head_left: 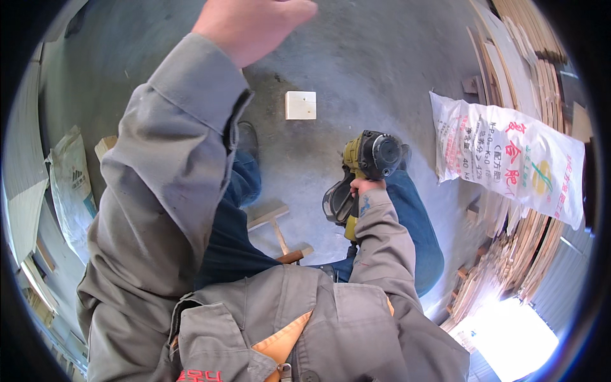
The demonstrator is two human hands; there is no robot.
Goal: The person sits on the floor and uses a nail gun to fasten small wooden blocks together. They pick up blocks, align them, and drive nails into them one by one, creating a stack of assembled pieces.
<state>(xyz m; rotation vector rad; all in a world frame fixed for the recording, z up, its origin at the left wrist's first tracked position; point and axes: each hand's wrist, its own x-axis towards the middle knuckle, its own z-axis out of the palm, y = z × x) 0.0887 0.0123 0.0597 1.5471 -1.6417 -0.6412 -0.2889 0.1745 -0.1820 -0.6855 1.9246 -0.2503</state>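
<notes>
My right hand (369, 186) is closed around the handle of a yellow and black coil nail gun (361, 156), held over my right thigh with its round black cap facing up. Its round black magazine (337, 202) hangs to the left of the grip. My left hand (251, 28) is raised at the top of the view, apart from the tool; its fingers are mostly cut off by the picture's edge. Between my hands, a pale square wooden block (300, 106) with small dark marks lies on the concrete floor.
Stacked boards (541, 83) line the right side, with a white printed sack (509, 156) over part of them. Another white sack (70, 188) stands at the left. Wood pieces (268, 216) lie between my legs. Bright light (512, 340) comes from the lower right.
</notes>
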